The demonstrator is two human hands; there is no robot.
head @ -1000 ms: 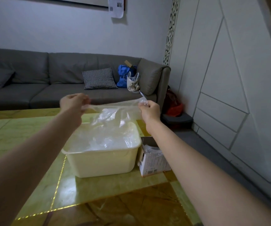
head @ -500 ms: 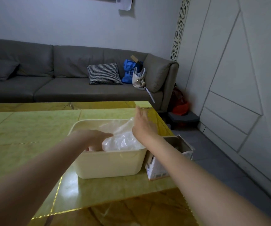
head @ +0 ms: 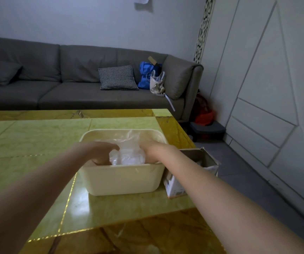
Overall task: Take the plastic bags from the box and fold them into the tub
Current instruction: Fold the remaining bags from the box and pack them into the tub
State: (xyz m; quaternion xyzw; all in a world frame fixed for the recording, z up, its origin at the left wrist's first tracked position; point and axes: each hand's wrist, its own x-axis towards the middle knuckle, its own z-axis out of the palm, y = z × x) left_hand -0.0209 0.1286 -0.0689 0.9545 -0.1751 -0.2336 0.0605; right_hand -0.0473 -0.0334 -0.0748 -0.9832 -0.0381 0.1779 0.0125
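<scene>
Cream tub [head: 122, 178] on surface [head: 37, 143]; cardboard box [head: 193, 173] at its 3 o'clock, more bags seemingly inside. We tuck a clear plastic bag [head: 127, 154] in; left hand [head: 101, 153], right hand [head: 150, 150] flank it, fingers' grip hidden.

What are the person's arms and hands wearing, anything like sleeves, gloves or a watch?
Nothing shows. Both forearms are bare along all that is in view, with no sleeve edge, and the left hand and right hand have no gloves. No watch, bracelet or ring is visible, though the fingers are partly hidden.
</scene>
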